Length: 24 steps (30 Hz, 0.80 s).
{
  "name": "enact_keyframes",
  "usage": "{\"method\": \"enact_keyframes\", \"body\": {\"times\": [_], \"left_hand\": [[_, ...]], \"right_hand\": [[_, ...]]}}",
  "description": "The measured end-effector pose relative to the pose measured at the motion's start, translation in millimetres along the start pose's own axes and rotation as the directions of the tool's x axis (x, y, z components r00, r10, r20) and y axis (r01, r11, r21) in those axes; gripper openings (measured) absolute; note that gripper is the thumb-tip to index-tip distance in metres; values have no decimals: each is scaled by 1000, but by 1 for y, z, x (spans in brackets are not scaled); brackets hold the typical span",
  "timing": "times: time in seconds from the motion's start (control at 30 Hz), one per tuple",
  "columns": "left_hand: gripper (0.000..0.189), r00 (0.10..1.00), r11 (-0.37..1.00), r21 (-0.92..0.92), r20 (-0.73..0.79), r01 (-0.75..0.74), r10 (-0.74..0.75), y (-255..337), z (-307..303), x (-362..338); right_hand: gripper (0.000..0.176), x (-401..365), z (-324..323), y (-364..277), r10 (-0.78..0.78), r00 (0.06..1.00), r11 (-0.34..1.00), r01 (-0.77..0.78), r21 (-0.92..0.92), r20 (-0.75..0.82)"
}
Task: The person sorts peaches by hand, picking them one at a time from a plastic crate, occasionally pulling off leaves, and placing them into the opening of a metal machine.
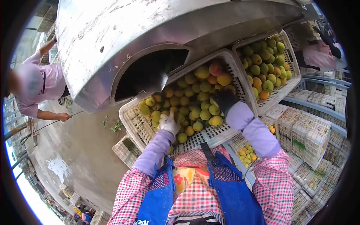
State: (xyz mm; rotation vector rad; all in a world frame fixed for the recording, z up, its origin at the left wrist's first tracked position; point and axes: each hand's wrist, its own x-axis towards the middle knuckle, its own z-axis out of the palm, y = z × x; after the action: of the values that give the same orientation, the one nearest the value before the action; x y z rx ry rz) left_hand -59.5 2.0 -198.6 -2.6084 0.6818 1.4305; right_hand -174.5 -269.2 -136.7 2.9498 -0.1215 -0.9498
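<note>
A white plastic crate (129,122) in front of me holds many round yellow-green fruits (204,95), some blushed orange, resembling apricots or peaches. My left hand (169,123), in a white glove, rests on the fruits at the crate's left side, its visible fingers stretched over them. On the right side my right hand (224,101), in a dark glove, reaches down among the fruits near the crate wall. Its fingers blend into the shadow, so their grip is hidden.
A metal machine housing (123,37) with a dark opening (150,71) stands beyond the crate. Another fruit-filled crate (294,71) sits to the right. Stacked crates (303,131) and blue rails (315,107) lie farther right. One person (43,82) stands left, another (322,56) right.
</note>
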Motion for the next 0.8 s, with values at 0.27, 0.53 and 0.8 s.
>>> {"method": "enact_keyframes", "body": {"times": [0.27, 0.53, 0.8], "left_hand": [[93, 999, 996, -87, 41, 36, -33, 53, 11, 0], [70, 999, 958, -284, 14, 43, -41, 68, 22, -15], [82, 998, 978, -205, 44, -32, 42, 55, 50, 7]], "right_hand": [[52, 47, 37, 3, -45, 985, 999, 44, 6, 164], [98, -27, -9, -32, 43, 993, 224, 100, 969, -112], [104, -47, -33, -81, 244, 948, -190, 255, 948, -206]]}}
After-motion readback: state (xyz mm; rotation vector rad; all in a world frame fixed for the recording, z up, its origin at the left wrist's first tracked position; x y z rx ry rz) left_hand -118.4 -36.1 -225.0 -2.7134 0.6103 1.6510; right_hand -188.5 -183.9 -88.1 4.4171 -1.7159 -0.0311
